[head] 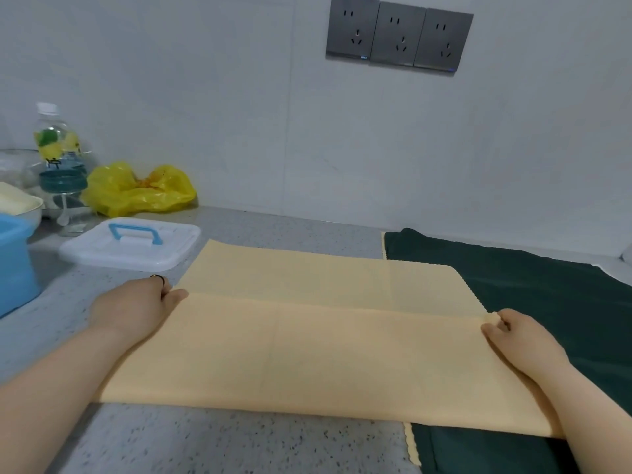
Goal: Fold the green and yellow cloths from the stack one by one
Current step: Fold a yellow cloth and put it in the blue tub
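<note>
A pale yellow cloth (307, 350) lies spread on the grey speckled counter, its near half doubled over toward the wall so a free edge runs across its middle. My left hand (136, 306) pinches the left end of that edge, a ring on one finger. My right hand (519, 340) pinches the right end between thumb and fingers. A dark green cloth (533, 282) lies flat to the right, partly under the yellow one, with another yellow scalloped edge (412, 446) peeking out beneath it.
A white lid with a blue handle (131, 242) sits left of the cloth. A blue tub (13, 261) stands at the far left. Behind them are a bottle (56, 145), a jar and a yellow plastic bag (136, 189). The wall carries three sockets (398, 35).
</note>
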